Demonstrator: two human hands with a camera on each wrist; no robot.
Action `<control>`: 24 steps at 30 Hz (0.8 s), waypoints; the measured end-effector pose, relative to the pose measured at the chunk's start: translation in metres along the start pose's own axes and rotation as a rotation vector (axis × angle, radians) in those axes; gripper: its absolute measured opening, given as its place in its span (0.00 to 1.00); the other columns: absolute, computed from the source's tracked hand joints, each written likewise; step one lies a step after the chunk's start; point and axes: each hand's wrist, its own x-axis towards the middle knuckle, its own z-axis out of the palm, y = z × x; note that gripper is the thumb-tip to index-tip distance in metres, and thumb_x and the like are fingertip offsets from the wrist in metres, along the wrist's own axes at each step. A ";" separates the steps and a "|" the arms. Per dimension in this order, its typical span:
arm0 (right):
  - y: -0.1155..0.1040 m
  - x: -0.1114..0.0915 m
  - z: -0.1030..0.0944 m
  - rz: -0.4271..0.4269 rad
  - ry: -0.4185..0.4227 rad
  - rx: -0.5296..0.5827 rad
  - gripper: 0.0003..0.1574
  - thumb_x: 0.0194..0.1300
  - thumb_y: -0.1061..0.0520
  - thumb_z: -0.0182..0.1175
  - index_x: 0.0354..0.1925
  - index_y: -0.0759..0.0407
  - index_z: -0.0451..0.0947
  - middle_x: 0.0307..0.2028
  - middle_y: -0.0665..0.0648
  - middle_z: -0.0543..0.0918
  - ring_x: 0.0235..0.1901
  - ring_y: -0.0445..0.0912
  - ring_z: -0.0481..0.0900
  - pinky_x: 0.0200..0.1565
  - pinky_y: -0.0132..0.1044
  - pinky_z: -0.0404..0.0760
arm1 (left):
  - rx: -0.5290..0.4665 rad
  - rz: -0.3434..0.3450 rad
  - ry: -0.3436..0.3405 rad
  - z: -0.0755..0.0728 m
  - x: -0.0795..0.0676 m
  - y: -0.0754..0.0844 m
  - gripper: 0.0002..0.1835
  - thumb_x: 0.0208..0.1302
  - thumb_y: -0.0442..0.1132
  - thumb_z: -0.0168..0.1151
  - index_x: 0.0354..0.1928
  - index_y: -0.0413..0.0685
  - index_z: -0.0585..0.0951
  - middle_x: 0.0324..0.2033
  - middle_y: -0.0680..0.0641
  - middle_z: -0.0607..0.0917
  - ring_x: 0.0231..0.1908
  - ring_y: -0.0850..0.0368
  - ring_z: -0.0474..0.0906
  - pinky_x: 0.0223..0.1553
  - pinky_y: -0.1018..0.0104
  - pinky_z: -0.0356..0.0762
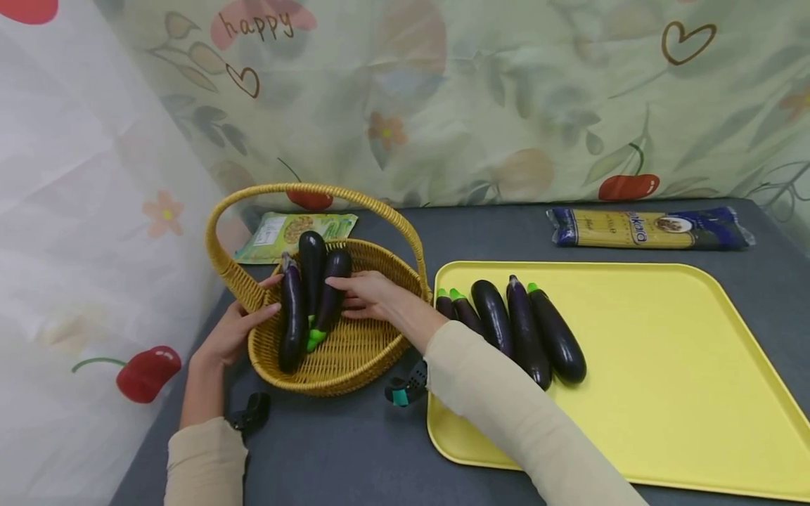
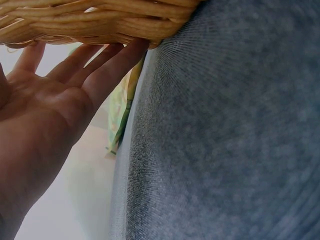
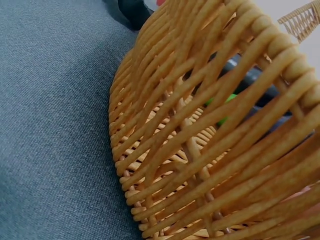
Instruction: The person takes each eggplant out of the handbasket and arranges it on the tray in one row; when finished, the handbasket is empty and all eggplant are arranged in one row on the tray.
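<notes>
A wicker basket (image 1: 335,383) with a tall arched handle stands on the left of the table. Three dark eggplants lie in it: a left one (image 1: 292,316), a middle one (image 1: 312,260) and a right one (image 1: 332,292). My left hand (image 1: 234,330) grips the basket's left side, its thumb inside the rim; in the left wrist view its fingers (image 2: 112,65) bear against the outside of the weave. Inside the basket, my right hand (image 1: 373,295) holds the right eggplant, one digit across its top and others along its side. Basket weave hides that hand's grip in the right wrist view.
A yellow tray (image 1: 671,351) lies to the right, with several eggplants (image 1: 557,334) at its left end, partly behind my right sleeve. A green packet (image 1: 272,235) is behind the basket. A pasta pack (image 1: 645,228) lies behind the tray. Printed curtains border the table.
</notes>
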 end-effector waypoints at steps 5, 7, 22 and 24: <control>0.000 0.002 0.001 -0.013 -0.015 -0.003 0.49 0.63 0.52 0.65 0.73 0.58 0.50 0.47 0.59 0.79 0.50 0.52 0.77 0.52 0.46 0.74 | 0.002 -0.021 0.008 -0.001 0.000 0.000 0.27 0.70 0.35 0.54 0.70 0.54 0.64 0.54 0.52 0.73 0.47 0.60 0.76 0.44 0.64 0.78; -0.001 0.002 0.001 -0.023 -0.020 0.012 0.50 0.63 0.52 0.65 0.73 0.59 0.49 0.48 0.60 0.79 0.50 0.53 0.77 0.53 0.47 0.74 | 0.003 -0.028 0.011 -0.002 0.000 0.000 0.27 0.70 0.36 0.55 0.70 0.55 0.64 0.54 0.52 0.73 0.47 0.60 0.76 0.44 0.64 0.77; 0.000 -0.002 0.002 -0.023 0.042 -0.012 0.45 0.63 0.50 0.64 0.71 0.58 0.55 0.44 0.62 0.79 0.47 0.54 0.78 0.50 0.53 0.74 | -0.012 -0.004 -0.005 -0.001 0.000 0.000 0.27 0.70 0.34 0.53 0.70 0.53 0.64 0.53 0.52 0.74 0.48 0.60 0.76 0.45 0.65 0.77; 0.001 -0.003 0.001 -0.017 0.050 -0.014 0.45 0.63 0.50 0.64 0.70 0.58 0.55 0.43 0.62 0.79 0.46 0.54 0.79 0.49 0.52 0.75 | -0.017 0.005 -0.013 -0.001 0.001 0.000 0.27 0.70 0.33 0.53 0.70 0.53 0.64 0.53 0.52 0.74 0.48 0.60 0.76 0.44 0.65 0.77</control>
